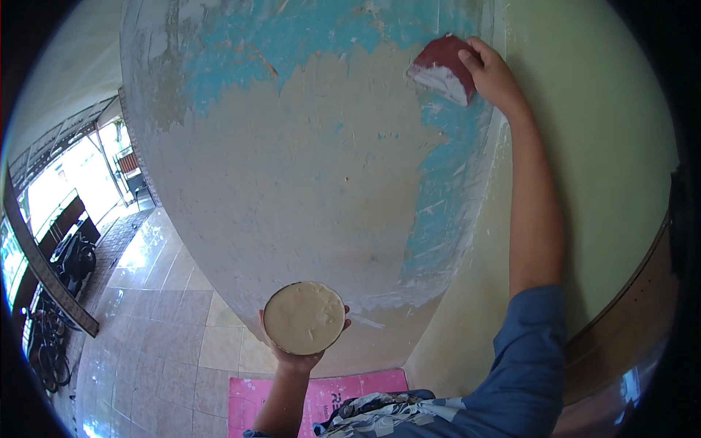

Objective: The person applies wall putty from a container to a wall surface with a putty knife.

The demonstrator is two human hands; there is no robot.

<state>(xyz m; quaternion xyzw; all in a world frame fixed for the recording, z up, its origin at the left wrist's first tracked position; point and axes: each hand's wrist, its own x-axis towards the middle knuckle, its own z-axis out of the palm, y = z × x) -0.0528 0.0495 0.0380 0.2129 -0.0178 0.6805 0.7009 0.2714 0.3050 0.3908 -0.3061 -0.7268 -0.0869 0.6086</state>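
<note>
My left hand (298,359) holds up a round container of beige putty (304,318) from beneath, its fingers wrapped round the sides. High on the right, my right hand (496,77) grips a dark red flat putty spreader (447,67), thumb on its face. White putty coats the spreader's lower edge, which lies against the wall (321,160) near the corner. A broad beige-grey layer of putty covers the middle of this wall. Blue paint (445,197) shows above that layer and down its right side.
A pale green wall (591,146) meets the worked wall at the right corner. Below lies a pink sheet (255,398) on the tiled floor (168,328). Through the opening at far left stand a motorcycle (73,255) and a bicycle (50,354).
</note>
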